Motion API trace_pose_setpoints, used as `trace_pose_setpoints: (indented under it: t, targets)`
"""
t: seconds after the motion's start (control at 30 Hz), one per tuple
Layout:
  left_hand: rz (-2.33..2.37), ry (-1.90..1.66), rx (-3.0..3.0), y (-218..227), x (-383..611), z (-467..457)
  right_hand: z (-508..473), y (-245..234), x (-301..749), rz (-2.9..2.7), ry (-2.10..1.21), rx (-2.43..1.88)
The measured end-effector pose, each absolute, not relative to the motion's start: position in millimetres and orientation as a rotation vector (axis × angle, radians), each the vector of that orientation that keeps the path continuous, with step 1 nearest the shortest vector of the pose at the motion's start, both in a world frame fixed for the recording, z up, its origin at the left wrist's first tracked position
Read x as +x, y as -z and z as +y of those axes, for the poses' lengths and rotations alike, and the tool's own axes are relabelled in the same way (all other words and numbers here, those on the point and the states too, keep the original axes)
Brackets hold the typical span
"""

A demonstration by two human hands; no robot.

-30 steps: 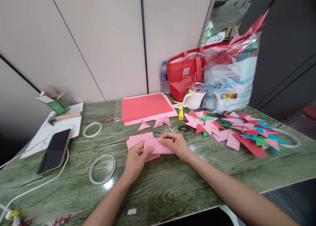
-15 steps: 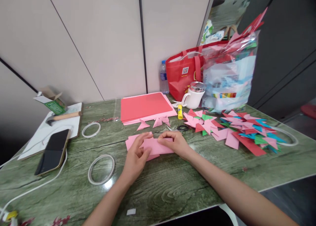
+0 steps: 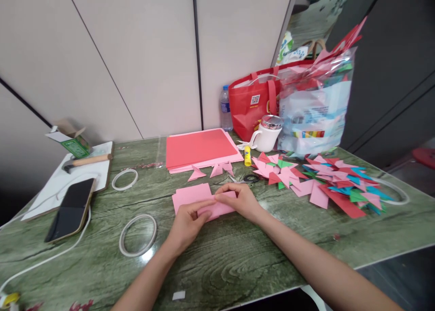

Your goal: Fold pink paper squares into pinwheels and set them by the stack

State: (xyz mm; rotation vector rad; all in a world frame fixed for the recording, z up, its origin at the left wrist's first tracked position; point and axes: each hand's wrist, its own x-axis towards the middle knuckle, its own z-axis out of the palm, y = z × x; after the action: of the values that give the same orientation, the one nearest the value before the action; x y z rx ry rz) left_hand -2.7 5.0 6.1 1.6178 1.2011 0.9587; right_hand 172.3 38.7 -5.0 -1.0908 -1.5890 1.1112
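A pink paper sheet (image 3: 193, 195) lies on the green wood-grain table (image 3: 224, 261), partly folded over itself. My left hand (image 3: 187, 220) presses along its near folded edge with fingers pinched on the paper. My right hand (image 3: 238, 199) holds down the right end of the same pink paper, fingers curled over it. Just behind the hands lie three small pink folded triangles (image 3: 212, 170) and a pair of scissors (image 3: 247, 178).
A stack of red and pink sheets (image 3: 200, 149) lies behind. Folded coloured triangles (image 3: 322, 182) are piled at right, by a white mug (image 3: 268, 133), glue stick (image 3: 247, 155), red bag (image 3: 253, 100) and plastic bag (image 3: 314, 109). Tape rings (image 3: 137, 235), phone (image 3: 70, 209) and hammer (image 3: 84, 161) sit left.
My left hand has slid right along the paper's near edge toward my right hand, flattening the fold. The raised flap now lies lower on the sheet.
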Motion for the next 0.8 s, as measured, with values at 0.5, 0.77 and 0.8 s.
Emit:
trace_pose_setpoints:
  t: [0.5,0.77,0.8]
  targets:
    - [1.313,-1.045,1.618,-12.8,-3.8,3.3,37.9,1.8,176.4,-1.546,-1.368,-1.047]
    - [1.309,-1.084,1.614,-9.4,-4.7,4.7,36.4,4.5,170.1,-1.386,-1.472,-1.025]
    - [1.308,-1.090,1.609,-9.6,-4.6,4.7,36.2,4.7,170.1,-1.414,-1.427,-1.033]
